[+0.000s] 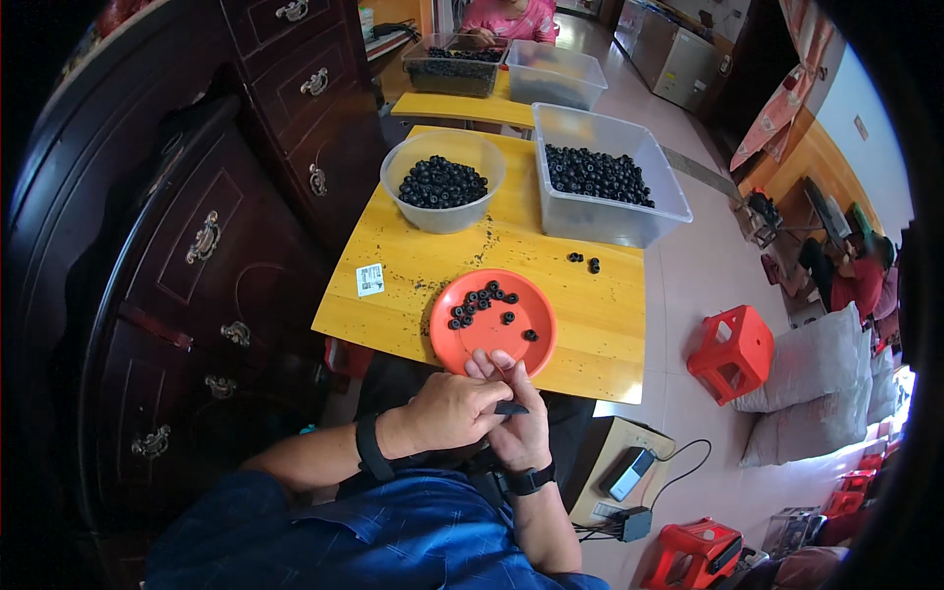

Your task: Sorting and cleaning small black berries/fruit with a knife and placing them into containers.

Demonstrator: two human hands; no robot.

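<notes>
My left hand (444,411) is closed in a fist, and a dark, narrow, pointed blade-like tool (511,408) juts from it across my right palm. My right hand (519,425) is turned palm up beside it, fingers curled toward the left hand. What the right fingers pinch is mostly hidden. Just beyond both hands is an orange-red plate (462,343) at the table's near edge. Several small black ring-shaped parts (483,298) lie in its upper left. Two more sit apart, one black ring (508,318) near the middle and another (530,335) at the right.
On the yellow table (590,324) stand a round tub (442,218) and a rectangular bin (615,228), both holding black rings. Loose rings (594,265), black crumbs and a white label (370,279) lie nearer. Dark drawers (285,88) flank the left; a red stool (732,354) stands right. A person in pink (531,22) sits opposite.
</notes>
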